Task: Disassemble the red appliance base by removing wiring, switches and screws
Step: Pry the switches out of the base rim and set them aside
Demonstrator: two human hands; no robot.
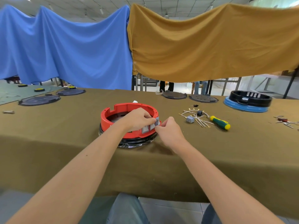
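Observation:
The red appliance base (pixel 123 109) sits upside-down on a black ring in the middle of the olive-covered table (pixel 64 143). Grey switches (pixel 146 129) line its front wall. One grey switch (pixel 157 121) is tilted out at the rim's right end. My left hand (pixel 137 118) reaches over the rim and pinches that switch from the inside. My right hand (pixel 168 130) pinches it from the outside, fingers curled. To the right lie removed white wires (pixel 196 118) with a loose grey switch (pixel 189 119) and a green-and-yellow screwdriver (pixel 220 122).
Black round plates (pixel 39 100) lie along the table's far edge, left and right. A black base on a blue ring (pixel 248 101) stands at the far right. Small parts (pixel 284 121) lie at the right edge. Blue and ochre cloths hang behind.

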